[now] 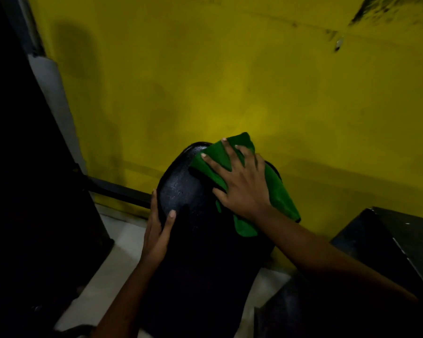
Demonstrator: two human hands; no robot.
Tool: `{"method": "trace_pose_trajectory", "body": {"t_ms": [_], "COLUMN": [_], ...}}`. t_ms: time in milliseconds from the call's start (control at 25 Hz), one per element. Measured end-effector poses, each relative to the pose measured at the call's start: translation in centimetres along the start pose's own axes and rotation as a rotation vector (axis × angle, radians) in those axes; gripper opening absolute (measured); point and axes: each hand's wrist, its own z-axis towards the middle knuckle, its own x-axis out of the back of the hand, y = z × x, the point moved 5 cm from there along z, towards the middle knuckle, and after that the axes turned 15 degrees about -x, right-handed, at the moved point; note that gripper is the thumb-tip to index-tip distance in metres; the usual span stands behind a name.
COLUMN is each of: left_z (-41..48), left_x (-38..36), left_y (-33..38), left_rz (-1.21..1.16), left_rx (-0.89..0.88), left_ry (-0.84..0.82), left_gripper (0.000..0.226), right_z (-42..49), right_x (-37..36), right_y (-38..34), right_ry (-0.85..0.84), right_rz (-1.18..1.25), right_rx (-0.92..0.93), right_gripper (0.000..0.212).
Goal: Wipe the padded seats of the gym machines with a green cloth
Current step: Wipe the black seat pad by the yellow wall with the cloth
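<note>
A black padded seat [193, 240] with a rounded far end fills the lower middle of the head view. A green cloth [276, 189] lies over its far right part. My right hand [242, 184] presses flat on the cloth with fingers spread. My left hand [158, 230] grips the seat's left edge, thumb on top of the pad and fingers wrapped under the rim.
A yellow wall [230, 81] stands close behind the seat. A dark machine frame [34, 179] rises on the left, with a black bar [122, 191] running along the wall's base. Another black pad [401, 240] sits at the right. Pale floor [112, 272] shows below.
</note>
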Motion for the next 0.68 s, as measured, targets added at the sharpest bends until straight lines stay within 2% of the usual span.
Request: {"method": "trace_pose_trajectory", "body": {"t_ms": [160, 240, 320, 360, 440, 560, 680], "left_z": [-0.1, -0.1, -0.1, -0.1, 0.1, 0.2, -0.2], "left_x": [0.1, 0.1, 0.1, 0.1, 0.1, 0.0, 0.0], "left_y": [-0.4, -0.4, 0.0, 0.2, 0.4, 0.1, -0.4], "left_rz": [-0.032, -0.041, -0.031, -0.027, -0.032, -0.034, -0.107], "left_rx": [-0.016, -0.021, -0.014, -0.014, -0.021, -0.028, 0.036], "left_ry": [0.017, 0.015, 0.004, -0.001, 0.000, 0.012, 0.044], "left_gripper": [0.079, 0.075, 0.068, 0.070, 0.080, 0.086, 0.098], "right_z": [-6.6, -11.3, -12.9, -11.7, -6.4, 1.6, -0.2], "right_x": [-2.8, -4.0, -3.7, -3.2, -1.6, -0.5, -2.5], "right_y": [-2.3, -3.3, -3.4, -3.0, -2.8, -5.3, -9.2], "right_ry": [-0.030, -0.074, -0.108, -0.095, -0.012, 0.008, -0.017], "right_rz": [-0.019, 0.001, -0.005, -0.008, 0.013, 0.025, -0.048], "right_rx": [0.238, 0.419, 0.521, 0.511, 0.356, 0.153, 0.266], "right_gripper": [0.096, 0.096, 0.095, 0.096, 0.093, 0.075, 0.074]}}
